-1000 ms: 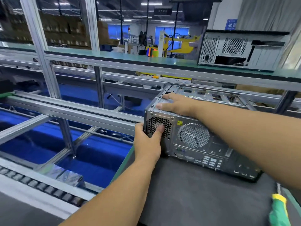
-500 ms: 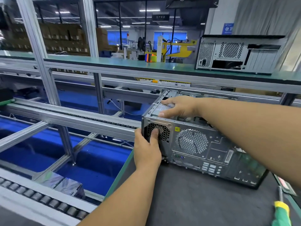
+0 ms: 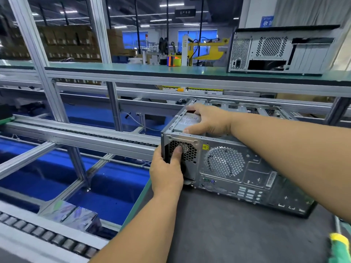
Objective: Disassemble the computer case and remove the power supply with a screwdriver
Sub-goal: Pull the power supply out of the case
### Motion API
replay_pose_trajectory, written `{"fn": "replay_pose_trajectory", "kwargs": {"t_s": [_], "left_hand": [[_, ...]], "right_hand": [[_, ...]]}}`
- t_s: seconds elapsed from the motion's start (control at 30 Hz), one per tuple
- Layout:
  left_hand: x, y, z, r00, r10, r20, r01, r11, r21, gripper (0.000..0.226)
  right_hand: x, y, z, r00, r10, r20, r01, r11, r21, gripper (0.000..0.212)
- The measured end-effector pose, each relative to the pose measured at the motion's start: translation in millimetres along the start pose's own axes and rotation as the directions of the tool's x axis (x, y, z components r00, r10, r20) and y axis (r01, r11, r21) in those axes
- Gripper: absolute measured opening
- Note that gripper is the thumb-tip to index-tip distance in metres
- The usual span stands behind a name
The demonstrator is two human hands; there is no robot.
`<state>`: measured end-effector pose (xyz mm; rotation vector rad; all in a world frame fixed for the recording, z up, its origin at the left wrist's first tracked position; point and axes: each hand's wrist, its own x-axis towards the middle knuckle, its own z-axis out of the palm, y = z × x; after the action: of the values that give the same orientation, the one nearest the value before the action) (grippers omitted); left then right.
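A grey metal computer case (image 3: 247, 173) lies on its side on a dark mat (image 3: 237, 234), with its rear panel facing me and its top side open. The power supply (image 3: 187, 121) sits in the case's left end, and its honeycomb grille (image 3: 190, 151) shows in the rear panel. My left hand (image 3: 166, 173) grips the case's rear left corner, with the thumb pressed on the grille and the fingers hidden round the side. My right hand (image 3: 210, 120) arches over the power supply's labelled top and holds it. A green and yellow screwdriver (image 3: 340, 247) lies at the bottom right.
The mat's left edge drops to blue conveyor belts and aluminium rails. A roller track (image 3: 47, 236) runs at the bottom left. Above the case runs a green shelf (image 3: 152, 70), where a second computer case (image 3: 281, 52) stands at the right.
My right hand slid from the case's top edge onto the power supply inside. My left thumb stayed on the grille. The case's rear panel now faces me more squarely.
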<state>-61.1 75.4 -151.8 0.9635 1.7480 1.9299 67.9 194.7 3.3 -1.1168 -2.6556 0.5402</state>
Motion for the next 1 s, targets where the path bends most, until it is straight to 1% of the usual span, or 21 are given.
{"fn": "replay_pose_trajectory", "kwargs": {"t_s": [0.07, 0.13, 0.27, 0.37, 0.5, 0.57, 0.67, 0.73, 0.83, 1.0], "left_hand": [[0, 0, 1, 1.0, -0.01, 0.008, 0.01, 1.0, 0.007, 0.042], [-1, -1, 3, 1.0, -0.012, 0.016, 0.012, 1.0, 0.025, 0.047], [-3, 0, 3, 1.0, 0.006, 0.021, -0.008, 0.996, 0.084, 0.067], [-4, 1, 4, 1.0, 0.015, 0.013, -0.016, 0.993, 0.115, 0.072], [-5, 3, 3, 1.0, 0.017, 0.012, -0.018, 0.991, 0.133, 0.068], [-5, 4, 2, 1.0, 0.012, 0.003, -0.013, 0.99, 0.137, 0.066], [-5, 4, 2, 1.0, 0.012, 0.0, -0.012, 0.989, 0.145, 0.07], [-5, 4, 2, 1.0, 0.01, -0.002, -0.01, 0.989, 0.145, 0.068], [-5, 5, 2, 1.0, 0.006, -0.012, -0.004, 0.988, 0.153, 0.066], [-5, 5, 2, 1.0, 0.009, -0.006, -0.008, 0.987, 0.161, 0.068]], "right_hand": [[2, 1, 0, 0.996, 0.002, -0.085, 0.001, 0.999, 0.035, 0.117], [2, 3, 1, 0.992, 0.016, -0.125, -0.009, 0.998, 0.062, 0.109], [3, 6, -2, 0.995, 0.021, -0.097, -0.005, 0.988, 0.155, 0.099], [4, 6, -3, 0.998, 0.028, -0.051, -0.019, 0.985, 0.174, 0.099], [1, 12, -2, 1.0, 0.006, -0.016, -0.003, 0.983, 0.183, 0.106], [-3, 16, -1, 1.0, 0.021, 0.0, -0.021, 0.986, 0.165, 0.108], [-3, 18, 3, 0.998, 0.047, 0.047, -0.051, 0.994, 0.099, 0.102], [-1, 16, 3, 1.0, 0.027, 0.006, -0.027, 0.998, 0.06, 0.094], [-2, 11, 1, 0.998, -0.017, -0.063, 0.022, 0.997, 0.08, 0.091], [-4, 10, 1, 0.998, -0.015, -0.065, 0.021, 0.995, 0.097, 0.085]]}}
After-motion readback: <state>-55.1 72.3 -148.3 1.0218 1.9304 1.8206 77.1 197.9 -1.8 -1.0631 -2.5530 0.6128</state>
